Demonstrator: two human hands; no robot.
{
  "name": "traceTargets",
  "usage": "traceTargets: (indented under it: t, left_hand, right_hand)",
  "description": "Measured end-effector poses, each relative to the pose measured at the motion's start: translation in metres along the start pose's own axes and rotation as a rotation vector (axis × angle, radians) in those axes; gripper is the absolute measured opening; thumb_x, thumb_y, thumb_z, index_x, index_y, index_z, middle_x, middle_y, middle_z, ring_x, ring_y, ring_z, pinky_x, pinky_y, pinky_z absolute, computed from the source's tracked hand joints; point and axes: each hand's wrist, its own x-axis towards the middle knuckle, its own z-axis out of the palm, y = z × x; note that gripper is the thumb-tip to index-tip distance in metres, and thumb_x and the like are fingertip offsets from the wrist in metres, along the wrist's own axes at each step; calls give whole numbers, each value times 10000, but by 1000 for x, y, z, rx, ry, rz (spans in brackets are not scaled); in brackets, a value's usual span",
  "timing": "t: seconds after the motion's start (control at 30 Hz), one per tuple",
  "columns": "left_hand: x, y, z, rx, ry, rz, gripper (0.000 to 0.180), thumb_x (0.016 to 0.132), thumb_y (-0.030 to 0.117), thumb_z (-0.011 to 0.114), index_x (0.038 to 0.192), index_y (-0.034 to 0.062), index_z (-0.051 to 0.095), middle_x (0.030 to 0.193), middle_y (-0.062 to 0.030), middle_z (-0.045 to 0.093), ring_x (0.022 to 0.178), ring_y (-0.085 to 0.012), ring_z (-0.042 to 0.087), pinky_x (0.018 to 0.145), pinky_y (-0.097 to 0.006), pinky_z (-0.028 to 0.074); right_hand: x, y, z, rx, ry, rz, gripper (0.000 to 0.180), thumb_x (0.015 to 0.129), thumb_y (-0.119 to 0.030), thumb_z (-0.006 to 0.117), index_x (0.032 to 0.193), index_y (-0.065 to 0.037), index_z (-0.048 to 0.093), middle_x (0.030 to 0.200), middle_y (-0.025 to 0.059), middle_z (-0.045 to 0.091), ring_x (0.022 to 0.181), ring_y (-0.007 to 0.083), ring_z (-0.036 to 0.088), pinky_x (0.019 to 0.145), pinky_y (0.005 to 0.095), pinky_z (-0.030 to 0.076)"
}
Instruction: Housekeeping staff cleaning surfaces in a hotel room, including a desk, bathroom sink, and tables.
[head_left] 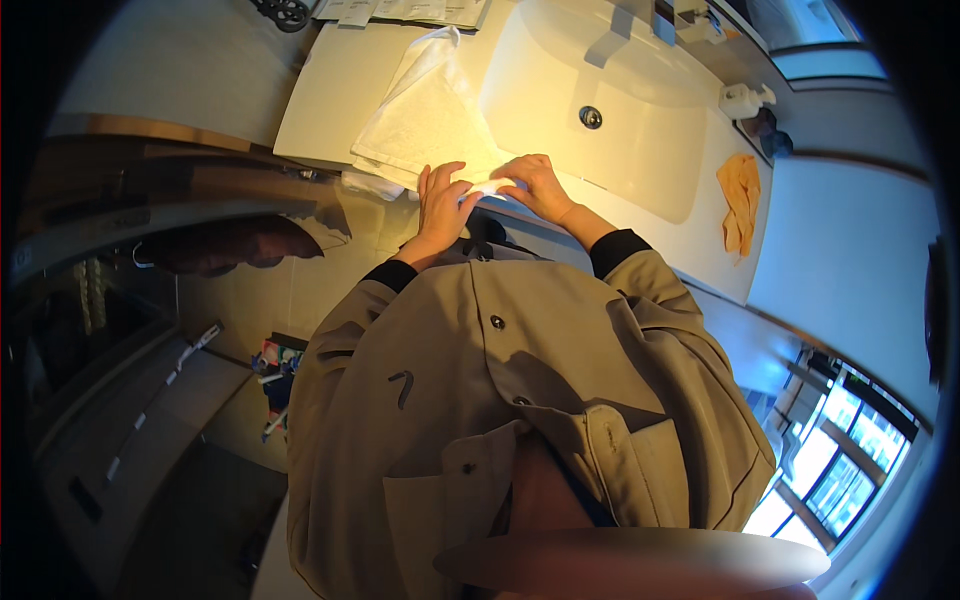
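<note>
Both hands meet at the front edge of the surface [340, 70], beside the sink [640, 170]. The left hand [443, 205] and right hand [540, 187] have fingers clamped on a small white cloth [492, 187], apparently folding it; a folded white towel [425, 115] lies just behind.

The single head view looks steeply down, close over the person's coat [500, 380] onto the vanity counter [340, 80].
</note>
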Motion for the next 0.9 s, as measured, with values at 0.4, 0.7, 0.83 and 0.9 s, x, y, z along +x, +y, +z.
traceTargets:
  t: [0.4, 0.7, 0.83, 0.9]
  left_hand:
    - [0, 34, 9, 235, -29, 127, 394, 714, 110, 642, 1095, 110, 541, 1042, -60, 529, 1015, -231, 493, 963, -392, 337]
    - [13, 28, 7, 158, -65, -35, 242, 771, 116, 594, 1010, 100, 560, 924, -65, 555, 931, -240, 518, 886, -373, 367]
    - [19, 29, 8, 262, 89, 185, 265, 755, 119, 616, 1014, 103, 564, 891, -73, 579, 891, -245, 544, 882, -382, 357]
    - [19, 14, 13, 257, 25, 99, 295, 743, 126, 632, 1027, 109, 557, 930, -67, 578, 911, -233, 537, 902, -375, 347]
  right_hand:
    - [24, 19, 9, 143, -54, 9, 110, 775, -178, 624, 801, -73, 644, 825, 114, 541, 785, 290, 537, 689, 355, 435]
    - [14, 24, -11, 39, -143, -88, 218, 825, -212, 555, 992, -72, 570, 866, 104, 601, 820, 279, 554, 814, 362, 349]
    - [34, 30, -1, 88, -139, 213, 251, 807, -229, 581, 986, -52, 575, 862, 143, 600, 767, 342, 551, 821, 389, 361]
    - [31, 25, -4, 78, -63, 144, 286, 785, -233, 604, 1009, -59, 567, 911, 135, 590, 832, 329, 545, 842, 394, 360]
